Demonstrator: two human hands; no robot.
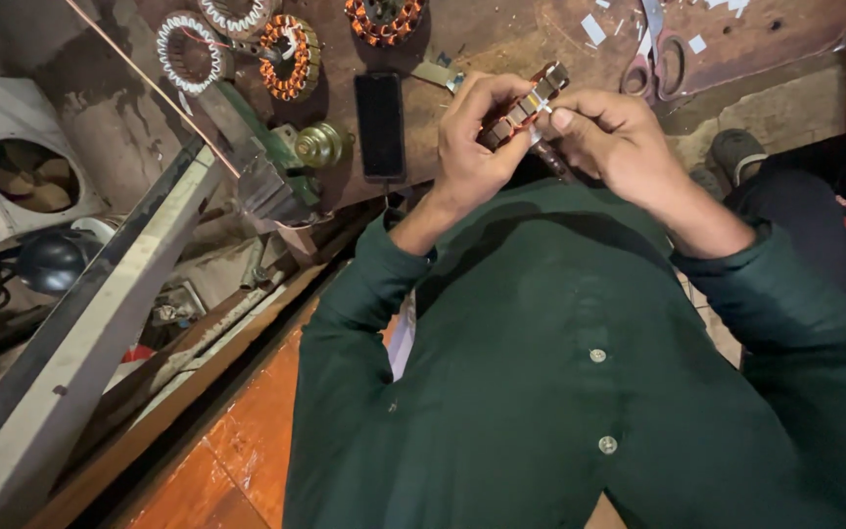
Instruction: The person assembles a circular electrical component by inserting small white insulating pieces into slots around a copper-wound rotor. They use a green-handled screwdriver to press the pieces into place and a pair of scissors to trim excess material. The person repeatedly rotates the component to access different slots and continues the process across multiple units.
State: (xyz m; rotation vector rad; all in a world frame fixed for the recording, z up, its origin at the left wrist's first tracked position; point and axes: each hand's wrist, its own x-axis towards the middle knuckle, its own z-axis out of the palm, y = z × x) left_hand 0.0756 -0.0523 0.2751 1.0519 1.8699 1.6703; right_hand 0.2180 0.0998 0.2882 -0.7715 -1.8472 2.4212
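Head view: nearest us lies the dark green buttoned shirt [560, 392], its sleeves running up to both hands. We see the left hand [472, 147] and the right hand [614, 137] meeting above the edge of the worn brown bench [501, 34], fingers of both pinched on a small ring-shaped motor stator with copper windings and silvery teeth [524, 108], held in the air between them. Just beyond the left hand lies a black rectangular phone [381, 124], with a brass knob [320, 145] beside it. Farther off rest three wound stators [289, 56], white paper scraps, and red-handled scissors [656, 59].
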